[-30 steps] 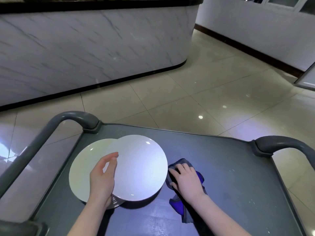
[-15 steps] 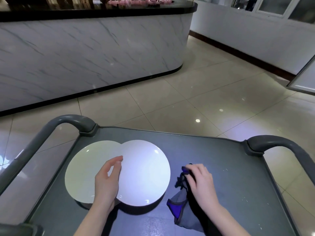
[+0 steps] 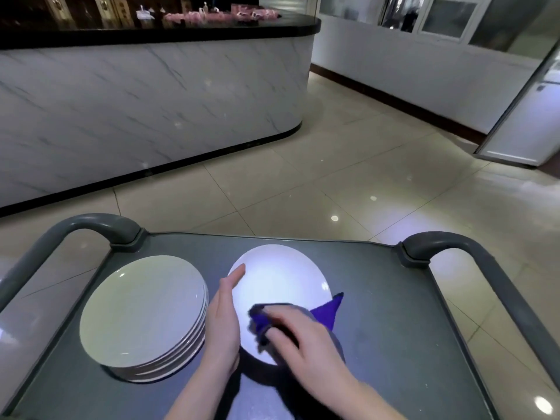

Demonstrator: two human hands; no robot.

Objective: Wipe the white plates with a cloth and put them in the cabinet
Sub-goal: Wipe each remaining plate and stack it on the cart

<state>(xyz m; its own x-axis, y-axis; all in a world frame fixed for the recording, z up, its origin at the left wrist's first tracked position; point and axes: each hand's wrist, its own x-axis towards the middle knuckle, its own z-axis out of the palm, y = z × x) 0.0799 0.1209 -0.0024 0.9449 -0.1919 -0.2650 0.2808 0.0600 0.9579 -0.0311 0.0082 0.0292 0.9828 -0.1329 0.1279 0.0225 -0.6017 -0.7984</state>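
White and glossy, a single plate [image 3: 280, 277] sits to the right of centre on the dark grey top of a cart [image 3: 394, 301]. It is round and plain, with no pattern, and bright glare washes over its middle. A dark shadow under its near edge suggests that edge is raised off the cart, though how far cannot be told. The left hand [image 3: 222, 325] lies edge-on along the plate's left rim, its fingers [image 3: 235, 275] straight and pressed together and pointing away from the person; the thumb is hidden. The right hand [image 3: 306, 344] presses a cloth [image 3: 328, 310] onto the plate's near right part. Its fingers [image 3: 278, 331] are curled and bunch the fabric beneath them. The cloth is deep purple and grey, and one pointed purple corner sticks out past the plate's right rim. Just left of the left hand stands a stack of plates [image 3: 139, 310], also white and round, with several thin rims showing along its right side. It is close beside the single plate but apart from it. Curved grey handles [image 3: 91, 225] rise at the cart's far corners. Beyond lie a shiny beige tiled floor [image 3: 272, 183] and a long marble-fronted bench [image 3: 151, 95] with a black top.
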